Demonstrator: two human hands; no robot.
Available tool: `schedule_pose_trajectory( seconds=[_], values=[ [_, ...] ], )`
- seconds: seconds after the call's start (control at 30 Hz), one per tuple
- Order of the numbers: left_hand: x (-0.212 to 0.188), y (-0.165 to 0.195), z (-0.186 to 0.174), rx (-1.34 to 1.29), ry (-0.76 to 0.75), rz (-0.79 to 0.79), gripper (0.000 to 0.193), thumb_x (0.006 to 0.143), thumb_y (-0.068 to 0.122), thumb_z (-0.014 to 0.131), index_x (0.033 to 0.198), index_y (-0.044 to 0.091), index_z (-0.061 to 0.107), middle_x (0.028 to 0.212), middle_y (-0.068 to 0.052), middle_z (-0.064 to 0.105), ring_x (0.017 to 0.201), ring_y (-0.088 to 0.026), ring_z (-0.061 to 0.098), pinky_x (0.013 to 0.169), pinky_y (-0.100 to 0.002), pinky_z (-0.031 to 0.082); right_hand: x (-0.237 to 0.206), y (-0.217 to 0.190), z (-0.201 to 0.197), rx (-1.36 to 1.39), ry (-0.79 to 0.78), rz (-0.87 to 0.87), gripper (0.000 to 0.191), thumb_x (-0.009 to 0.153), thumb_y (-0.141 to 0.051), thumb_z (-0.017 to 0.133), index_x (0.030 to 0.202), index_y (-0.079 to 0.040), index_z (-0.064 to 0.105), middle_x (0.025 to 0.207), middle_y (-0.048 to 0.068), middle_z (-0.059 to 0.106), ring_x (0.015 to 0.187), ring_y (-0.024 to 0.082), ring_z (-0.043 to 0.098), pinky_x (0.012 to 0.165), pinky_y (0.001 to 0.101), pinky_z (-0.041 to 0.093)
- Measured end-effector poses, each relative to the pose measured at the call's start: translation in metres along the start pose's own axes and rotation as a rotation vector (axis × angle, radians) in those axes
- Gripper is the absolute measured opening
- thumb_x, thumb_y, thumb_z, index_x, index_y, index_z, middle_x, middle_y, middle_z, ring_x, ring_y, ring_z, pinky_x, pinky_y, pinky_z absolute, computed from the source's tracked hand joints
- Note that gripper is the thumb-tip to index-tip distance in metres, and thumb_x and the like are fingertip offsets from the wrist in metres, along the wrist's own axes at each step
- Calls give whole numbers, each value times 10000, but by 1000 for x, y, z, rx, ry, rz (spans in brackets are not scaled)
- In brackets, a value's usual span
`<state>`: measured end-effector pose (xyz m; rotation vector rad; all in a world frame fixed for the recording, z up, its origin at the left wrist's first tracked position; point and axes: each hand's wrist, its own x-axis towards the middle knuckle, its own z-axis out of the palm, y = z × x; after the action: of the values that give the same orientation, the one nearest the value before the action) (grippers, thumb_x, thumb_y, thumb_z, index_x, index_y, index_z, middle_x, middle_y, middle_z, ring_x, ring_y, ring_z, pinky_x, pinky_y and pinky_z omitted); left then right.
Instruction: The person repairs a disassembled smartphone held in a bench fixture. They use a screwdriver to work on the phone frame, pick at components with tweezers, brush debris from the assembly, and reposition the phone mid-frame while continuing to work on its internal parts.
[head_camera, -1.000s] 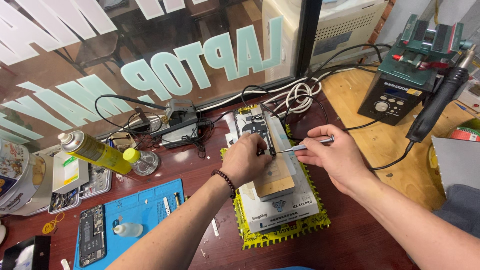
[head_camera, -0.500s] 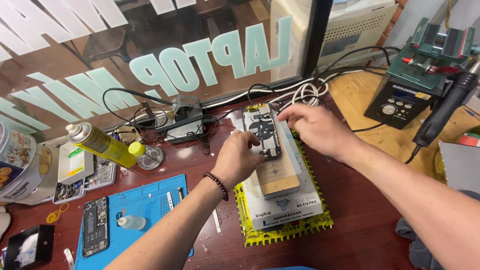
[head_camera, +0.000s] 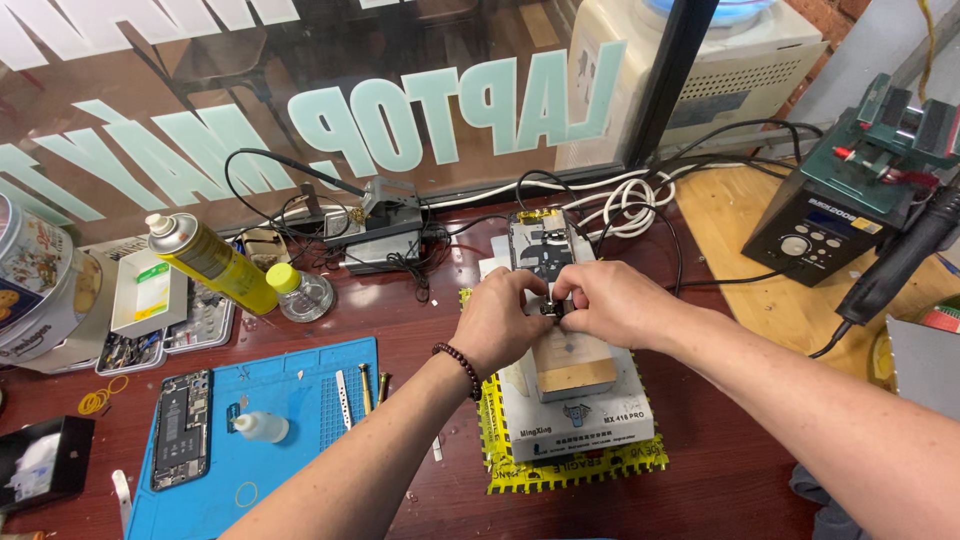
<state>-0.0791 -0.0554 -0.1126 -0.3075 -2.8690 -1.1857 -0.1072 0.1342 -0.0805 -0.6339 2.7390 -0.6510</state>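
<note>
An opened phone body (head_camera: 543, 246) lies on a wooden block (head_camera: 568, 366), which rests on a white box (head_camera: 585, 420) over a yellow ridged mat (head_camera: 560, 472). My left hand (head_camera: 500, 320) and my right hand (head_camera: 608, 302) meet over the phone's near end. Fingertips of both pinch a small dark part (head_camera: 552, 307) between them. A bead bracelet (head_camera: 462, 365) circles my left wrist. The phone's lower half is hidden under my hands.
A blue work mat (head_camera: 285, 420) at the left carries another opened phone (head_camera: 181, 428), a small squeeze bottle (head_camera: 260, 427) and small tools. A yellow spray can (head_camera: 211, 263), parts tray (head_camera: 150, 305), cables (head_camera: 620, 205) and a hot-air station (head_camera: 830, 215) with its handle (head_camera: 900, 262) ring the area.
My right hand drew back from the phone's far end to its near end and joined my left hand there. The tweezers it held a second ago are out of sight.
</note>
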Motion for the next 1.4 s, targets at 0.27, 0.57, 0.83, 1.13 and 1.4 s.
schedule_pose_trajectory(
  seconds=[0.27,0.57,0.83,1.13,1.4],
  values=[
    [1,2,-3,16,-40,-12,346,698,213,839,1018,107,763,1044,-162,648,976,-327,674,867,-427,548,14,12,-2,103,-84,-15,330,762,-269,800,1021,-88,705,784,68,674,748,201,681,704,360,557],
    [0,14,-11,30,-96,-61,300,715,205,834,1002,131,782,1073,-144,656,1028,-313,673,883,-425,554,8,7,-11,-63,-90,-138,338,752,-270,803,988,-69,670,901,91,678,881,254,680,800,377,549],
    [5,13,-11,75,-85,0,274,700,196,845,964,136,802,1080,-166,666,1055,-324,663,917,-414,540,2,16,3,42,9,-211,294,838,-219,738,1063,-60,635,1058,116,641,1009,276,663,881,381,534],
    [12,17,3,19,-49,20,394,668,174,811,1023,14,753,971,-208,743,938,-323,733,838,-399,586,-17,17,23,160,251,-149,286,842,-194,744,1102,-91,689,1036,126,632,933,281,661,830,382,545],
    [11,23,8,-80,-147,-48,427,660,204,796,1054,40,771,926,-155,777,870,-257,775,810,-349,605,-17,23,22,348,161,-37,275,845,-187,746,1106,-108,713,972,47,644,823,151,636,777,304,551]
  ],
)
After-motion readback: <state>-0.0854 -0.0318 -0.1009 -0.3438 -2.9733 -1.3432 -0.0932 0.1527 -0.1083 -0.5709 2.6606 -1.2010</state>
